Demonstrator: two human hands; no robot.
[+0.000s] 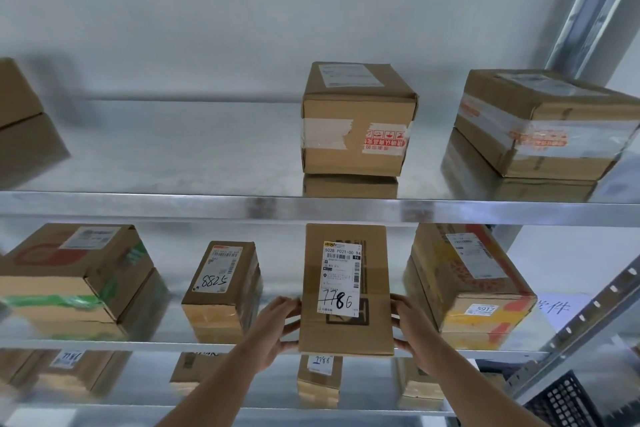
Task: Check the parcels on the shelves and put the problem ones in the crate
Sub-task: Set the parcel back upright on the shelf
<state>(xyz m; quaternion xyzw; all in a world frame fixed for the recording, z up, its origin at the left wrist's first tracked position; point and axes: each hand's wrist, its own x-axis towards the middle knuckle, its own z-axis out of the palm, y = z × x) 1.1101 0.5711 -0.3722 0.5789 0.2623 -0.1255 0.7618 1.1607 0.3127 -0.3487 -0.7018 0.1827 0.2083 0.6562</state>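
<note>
I grasp the 7786 parcel (346, 288) with both hands at the middle shelf's (138, 345) front edge. Left hand (277, 326) grips its left side. Right hand (412, 326) grips its right side.

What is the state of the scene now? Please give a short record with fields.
held parcel: parcel 7786, tilted up at the middle shelf edge
left hand: grips its left side
right hand: grips its right side
left neighbour: parcel 5288
right neighbour: parcel 5917
upper shelf: two taped boxes in full view, another at the left edge
crate: black, lower right, partly visible
</note>
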